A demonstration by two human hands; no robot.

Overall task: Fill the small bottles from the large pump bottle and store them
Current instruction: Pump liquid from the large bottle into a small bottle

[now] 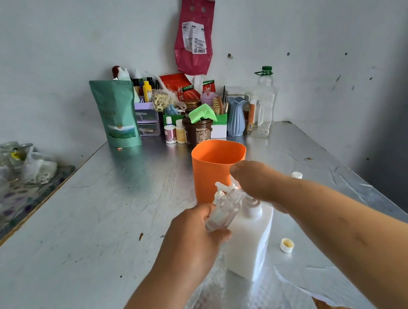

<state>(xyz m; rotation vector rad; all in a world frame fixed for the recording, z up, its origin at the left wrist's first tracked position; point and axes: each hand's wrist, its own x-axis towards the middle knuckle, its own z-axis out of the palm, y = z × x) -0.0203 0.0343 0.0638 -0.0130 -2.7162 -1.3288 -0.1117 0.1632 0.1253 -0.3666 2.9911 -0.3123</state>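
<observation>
Fingers (206, 211) of left hand (195, 235) curl round small bottle (221, 216) at pump bottle (249, 241) spout; right hand (260, 180) presses pump head, palm down. Red pouch (176, 84) reads 精选.

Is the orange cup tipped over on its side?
No, the orange cup stands upright on the table with its open end up, just behind the white pump bottle.

Lived-in home corner: foil-covered table (103, 218) beneath the left hand (193, 243) gripping a small bottle (221, 216); beyond it, green pouch (117, 113), hairbrush (217, 105), blue vase (236, 115) against a scuffed wall (33, 72); glass jars (8, 152) far left.
</observation>
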